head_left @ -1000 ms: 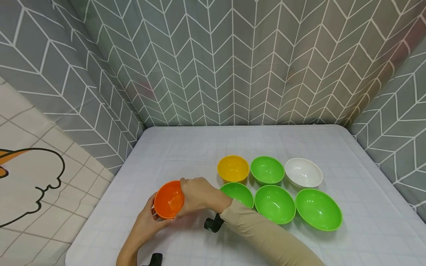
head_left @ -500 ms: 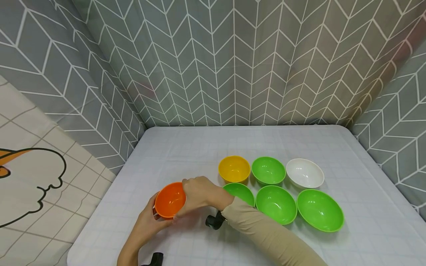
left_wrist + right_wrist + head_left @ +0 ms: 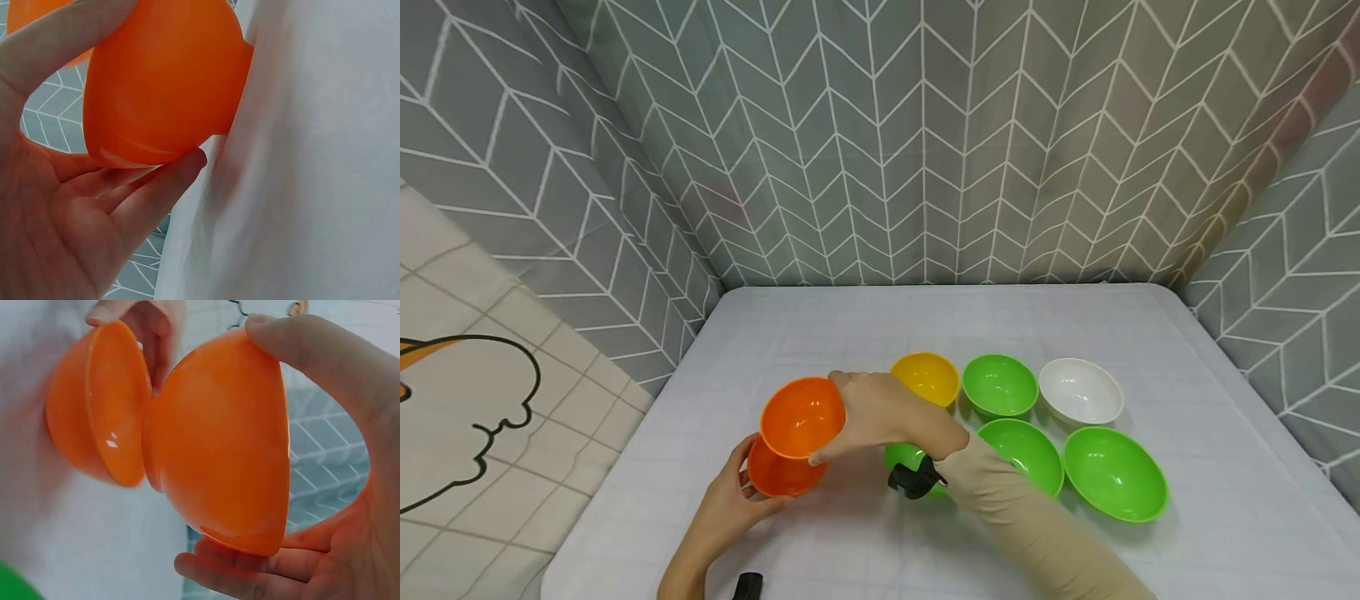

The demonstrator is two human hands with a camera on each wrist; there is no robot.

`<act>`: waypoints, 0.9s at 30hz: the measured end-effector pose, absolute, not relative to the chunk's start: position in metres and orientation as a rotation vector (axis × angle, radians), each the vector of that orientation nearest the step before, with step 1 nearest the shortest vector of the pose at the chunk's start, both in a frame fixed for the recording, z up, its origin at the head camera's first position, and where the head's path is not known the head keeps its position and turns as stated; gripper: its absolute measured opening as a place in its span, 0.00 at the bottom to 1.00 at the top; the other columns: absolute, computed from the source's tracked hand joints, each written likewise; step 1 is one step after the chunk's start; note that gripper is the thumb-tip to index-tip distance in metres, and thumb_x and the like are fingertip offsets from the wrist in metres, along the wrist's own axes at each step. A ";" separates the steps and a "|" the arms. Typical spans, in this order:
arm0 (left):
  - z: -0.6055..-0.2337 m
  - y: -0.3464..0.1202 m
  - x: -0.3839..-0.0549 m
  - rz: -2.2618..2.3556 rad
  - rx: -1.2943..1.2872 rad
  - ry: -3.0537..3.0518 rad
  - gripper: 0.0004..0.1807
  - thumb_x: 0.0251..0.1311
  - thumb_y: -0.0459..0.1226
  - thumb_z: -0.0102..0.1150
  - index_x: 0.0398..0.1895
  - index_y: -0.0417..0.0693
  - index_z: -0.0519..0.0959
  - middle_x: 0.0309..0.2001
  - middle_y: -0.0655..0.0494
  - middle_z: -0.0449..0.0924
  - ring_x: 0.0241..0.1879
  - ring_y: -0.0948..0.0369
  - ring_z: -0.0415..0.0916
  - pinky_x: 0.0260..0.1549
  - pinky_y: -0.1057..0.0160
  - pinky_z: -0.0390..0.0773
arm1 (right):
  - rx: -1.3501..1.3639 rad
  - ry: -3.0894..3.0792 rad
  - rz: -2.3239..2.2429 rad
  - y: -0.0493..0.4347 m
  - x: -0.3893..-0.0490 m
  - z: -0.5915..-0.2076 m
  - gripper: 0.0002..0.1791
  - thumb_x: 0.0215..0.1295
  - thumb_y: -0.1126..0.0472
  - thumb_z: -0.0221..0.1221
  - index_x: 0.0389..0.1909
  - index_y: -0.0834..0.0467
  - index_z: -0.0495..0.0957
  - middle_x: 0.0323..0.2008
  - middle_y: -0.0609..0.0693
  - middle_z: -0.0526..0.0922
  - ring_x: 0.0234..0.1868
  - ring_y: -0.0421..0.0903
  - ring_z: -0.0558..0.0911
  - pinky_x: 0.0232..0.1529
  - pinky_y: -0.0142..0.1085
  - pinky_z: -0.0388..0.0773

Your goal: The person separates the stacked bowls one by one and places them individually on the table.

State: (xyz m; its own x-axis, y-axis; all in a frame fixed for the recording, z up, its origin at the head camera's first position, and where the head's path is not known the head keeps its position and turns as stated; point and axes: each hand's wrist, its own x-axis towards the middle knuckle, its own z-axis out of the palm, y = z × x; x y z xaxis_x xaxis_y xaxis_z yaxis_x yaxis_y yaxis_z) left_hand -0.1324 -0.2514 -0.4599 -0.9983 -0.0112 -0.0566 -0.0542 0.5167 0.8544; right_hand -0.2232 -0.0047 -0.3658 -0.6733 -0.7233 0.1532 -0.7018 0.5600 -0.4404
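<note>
My right hand (image 3: pixel 880 412) holds an orange bowl (image 3: pixel 801 417) by its rim, thumb on one side and fingers on the other. A second orange bowl (image 3: pixel 782 477) sits just below it, standing on the table in the left wrist view. Around that lower bowl's side curl the thumb and fingers of my left hand (image 3: pixel 737 500). In the right wrist view the raised bowl (image 3: pixel 225 444) has its foot right at the rim of the lower bowl (image 3: pixel 94 412), whose inside shows.
Right of the hands stand a yellow bowl (image 3: pixel 925 377), a white bowl (image 3: pixel 1081 392) and several green bowls (image 3: pixel 1116 475) in two rows on the white-covered table (image 3: pixel 820 333). My right wrist and sleeve (image 3: pixel 1030 525) partly cover the front green ones. A patterned curtain (image 3: pixel 880 167) hangs behind.
The right hand has lifted one orange bowl up and to the right, out of the other. A second orange bowl now shows beneath, still held by the left hand.
</note>
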 end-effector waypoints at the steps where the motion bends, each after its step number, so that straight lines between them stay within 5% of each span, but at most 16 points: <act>1: -0.459 -0.252 -0.132 1.510 -0.057 2.704 0.57 0.41 0.43 0.79 0.72 0.47 0.52 0.68 0.37 0.61 0.56 0.43 0.72 0.49 0.53 0.77 | -1.252 2.733 -0.768 0.000 -0.223 -0.364 0.44 0.39 0.29 0.68 0.50 0.57 0.72 0.38 0.41 0.78 0.34 0.35 0.77 0.33 0.28 0.75; 12: -0.459 -0.252 -0.134 1.439 -0.080 2.731 0.59 0.39 0.45 0.80 0.73 0.46 0.52 0.67 0.35 0.61 0.57 0.39 0.71 0.50 0.49 0.76 | -1.150 2.774 -0.959 0.056 -0.217 -0.355 0.40 0.40 0.34 0.71 0.51 0.51 0.72 0.38 0.36 0.79 0.38 0.34 0.77 0.37 0.30 0.76; 17: -0.458 -0.252 -0.133 1.445 -0.086 2.735 0.60 0.39 0.43 0.80 0.73 0.45 0.52 0.67 0.32 0.60 0.57 0.39 0.71 0.49 0.49 0.76 | -1.041 2.798 -0.990 0.083 -0.215 -0.356 0.43 0.39 0.32 0.71 0.57 0.47 0.72 0.45 0.34 0.78 0.44 0.32 0.75 0.41 0.31 0.76; 27: -0.457 -0.252 -0.133 1.411 -0.116 2.721 0.61 0.38 0.44 0.80 0.74 0.45 0.51 0.68 0.33 0.58 0.58 0.38 0.70 0.50 0.49 0.75 | -0.725 2.881 -1.027 0.146 -0.207 -0.354 0.47 0.39 0.31 0.71 0.57 0.55 0.70 0.42 0.43 0.80 0.41 0.41 0.79 0.40 0.39 0.78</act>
State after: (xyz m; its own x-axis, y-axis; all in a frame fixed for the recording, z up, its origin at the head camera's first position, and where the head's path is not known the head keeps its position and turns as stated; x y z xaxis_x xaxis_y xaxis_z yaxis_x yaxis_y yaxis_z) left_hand -0.1332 -0.2517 -0.4566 -0.9944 -0.0329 -0.1009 -0.1014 0.5746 0.8122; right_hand -0.2066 0.1457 -0.3538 -0.8935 -0.4225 0.1524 -0.4236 0.6802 -0.5983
